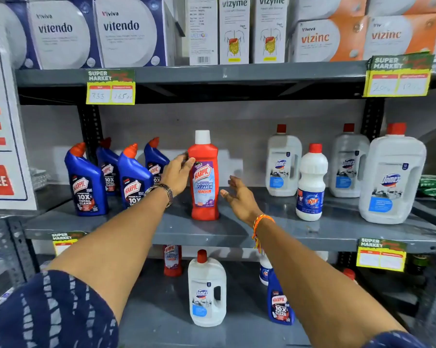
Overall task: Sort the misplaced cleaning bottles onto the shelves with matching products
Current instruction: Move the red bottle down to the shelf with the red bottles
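A red Harpic bathroom cleaner bottle (pixel 203 177) with a white cap stands upright on the middle shelf (pixel 176 229). My left hand (pixel 178 173) is beside it, fingertips touching its left shoulder, fingers spread. My right hand (pixel 238 195) hovers open just right of the bottle, not touching it. Several blue Harpic toilet cleaner bottles (pixel 86 182) stand to the left. White Domex jugs (pixel 283 162) and a small white Rin bottle (pixel 311 184) stand to the right. On the lower shelf are a red Harpic bottle (pixel 173 261), a Domex jug (pixel 206 290) and a blue Harpic bottle (pixel 279 303).
The top shelf (pixel 211 74) carries boxes of vitendo (pixel 121 31), vizyme and vizinc. Yellow price tags (pixel 110 87) hang on the shelf edges. A white sale sign (pixel 0 146) stands at the left. Green packets (pixel 434 187) lie at the far right.
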### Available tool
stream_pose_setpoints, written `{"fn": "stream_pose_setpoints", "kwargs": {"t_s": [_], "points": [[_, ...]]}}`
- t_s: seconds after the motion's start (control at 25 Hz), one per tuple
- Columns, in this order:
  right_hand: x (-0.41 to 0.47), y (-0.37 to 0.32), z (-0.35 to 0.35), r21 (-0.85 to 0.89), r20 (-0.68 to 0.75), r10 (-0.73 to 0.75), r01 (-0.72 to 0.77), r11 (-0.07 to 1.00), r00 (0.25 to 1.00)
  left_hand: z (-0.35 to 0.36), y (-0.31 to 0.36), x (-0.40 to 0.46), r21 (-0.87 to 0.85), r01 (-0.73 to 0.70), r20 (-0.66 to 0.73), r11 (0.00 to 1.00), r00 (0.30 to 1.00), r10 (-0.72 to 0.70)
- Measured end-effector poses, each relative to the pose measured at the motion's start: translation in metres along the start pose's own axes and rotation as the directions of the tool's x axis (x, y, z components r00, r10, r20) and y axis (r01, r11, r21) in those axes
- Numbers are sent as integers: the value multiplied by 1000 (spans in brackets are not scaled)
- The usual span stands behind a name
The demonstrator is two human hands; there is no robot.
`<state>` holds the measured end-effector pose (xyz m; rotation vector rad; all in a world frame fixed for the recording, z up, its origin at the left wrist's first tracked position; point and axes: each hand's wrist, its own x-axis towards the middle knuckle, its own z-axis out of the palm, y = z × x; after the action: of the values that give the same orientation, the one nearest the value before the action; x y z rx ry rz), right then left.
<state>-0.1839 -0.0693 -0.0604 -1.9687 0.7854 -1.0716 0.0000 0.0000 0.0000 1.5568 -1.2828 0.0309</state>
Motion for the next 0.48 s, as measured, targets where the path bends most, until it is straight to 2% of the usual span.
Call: {"fn": "stream_pose_setpoints", "kwargs": {"t_s": [0.04, 0.16, 0.28, 0.4, 0.48], "points": [[3, 1, 8, 64, 35, 30, -32, 997, 999, 2, -4, 3, -85, 23, 31, 996, 999, -21], [5, 3, 25, 86, 110, 58, -68, 994, 992, 8, -8, 1, -319, 182, 126, 930, 981, -149], [12, 12, 35, 167, 88, 42, -56, 984, 995, 14, -9, -8, -487, 164, 80, 858, 986, -144], [-8, -7, 30, 228, 103, 10, -34, 973, 995, 3, 6, -24, -523, 117, 48, 844, 993, -108], [-28, -22, 26, 252, 100, -28, 2, 968, 995, -8, 21, -42, -528, 48, -25, 848, 997, -72]]}}
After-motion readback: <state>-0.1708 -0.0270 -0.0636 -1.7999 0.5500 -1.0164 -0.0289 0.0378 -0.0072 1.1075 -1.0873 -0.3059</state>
